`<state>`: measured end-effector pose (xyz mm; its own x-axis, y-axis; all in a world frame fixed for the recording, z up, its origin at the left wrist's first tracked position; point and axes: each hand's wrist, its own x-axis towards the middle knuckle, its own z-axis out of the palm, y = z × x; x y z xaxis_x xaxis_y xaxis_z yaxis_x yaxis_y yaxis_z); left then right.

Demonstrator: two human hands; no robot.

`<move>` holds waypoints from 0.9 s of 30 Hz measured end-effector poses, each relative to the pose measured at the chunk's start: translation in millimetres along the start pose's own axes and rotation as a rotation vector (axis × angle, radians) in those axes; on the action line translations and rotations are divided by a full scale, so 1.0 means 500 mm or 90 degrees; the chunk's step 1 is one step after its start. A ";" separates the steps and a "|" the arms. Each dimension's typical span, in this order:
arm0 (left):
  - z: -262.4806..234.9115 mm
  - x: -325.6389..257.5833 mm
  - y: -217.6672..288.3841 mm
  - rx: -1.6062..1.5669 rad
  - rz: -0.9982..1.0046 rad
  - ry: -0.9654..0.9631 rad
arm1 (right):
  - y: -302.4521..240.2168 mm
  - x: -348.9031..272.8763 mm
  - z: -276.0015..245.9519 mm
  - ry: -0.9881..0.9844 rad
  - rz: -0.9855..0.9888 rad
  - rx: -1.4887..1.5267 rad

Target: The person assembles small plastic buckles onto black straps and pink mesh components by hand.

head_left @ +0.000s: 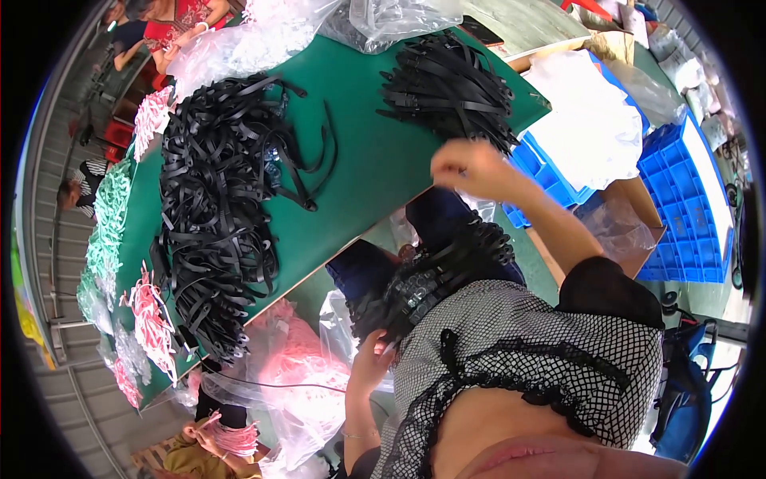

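A bundle of black straps with dark buckle-like fittings and looped ends lies across my lap. At its lower left end my left hand has its fingers closed on the straps' edge; the fingertips are partly hidden. My right hand is raised over the table's front edge, its fingers curled in and slightly blurred. Whether anything is inside it I cannot make out. Just beyond it, a neat pile of black straps lies on the green table. A larger tangled heap of black straps covers the table's left part.
Pink straps and mint-green straps line the far left edge. Clear plastic bags sit at the back. Blue crates and a cardboard box stand right. A bag of pink straps is below the table. Other people work at left.
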<state>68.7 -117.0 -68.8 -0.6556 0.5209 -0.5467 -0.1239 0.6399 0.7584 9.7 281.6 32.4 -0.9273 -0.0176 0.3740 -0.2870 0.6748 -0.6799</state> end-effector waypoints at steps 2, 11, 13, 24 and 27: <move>-0.003 -0.009 0.013 0.146 0.116 0.081 | 0.054 0.060 -0.056 0.111 -0.011 -0.091; -0.015 0.037 0.075 0.264 0.216 0.168 | 0.208 0.232 -0.081 0.204 0.156 -0.569; -0.024 0.063 0.111 0.272 0.250 0.175 | 0.218 0.249 -0.082 0.160 0.187 -0.576; -0.111 0.215 0.322 0.227 0.535 0.322 | 0.242 0.276 -0.095 0.080 0.240 -0.581; -0.160 0.284 0.361 0.181 0.533 0.434 | 0.253 0.273 -0.113 0.173 0.174 -0.467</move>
<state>-106.4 27.2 19.1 -0.7350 0.4856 0.4732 0.6656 0.3838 0.6400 -139.8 406.5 33.2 -0.8239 0.3323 0.4591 0.2567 0.9410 -0.2204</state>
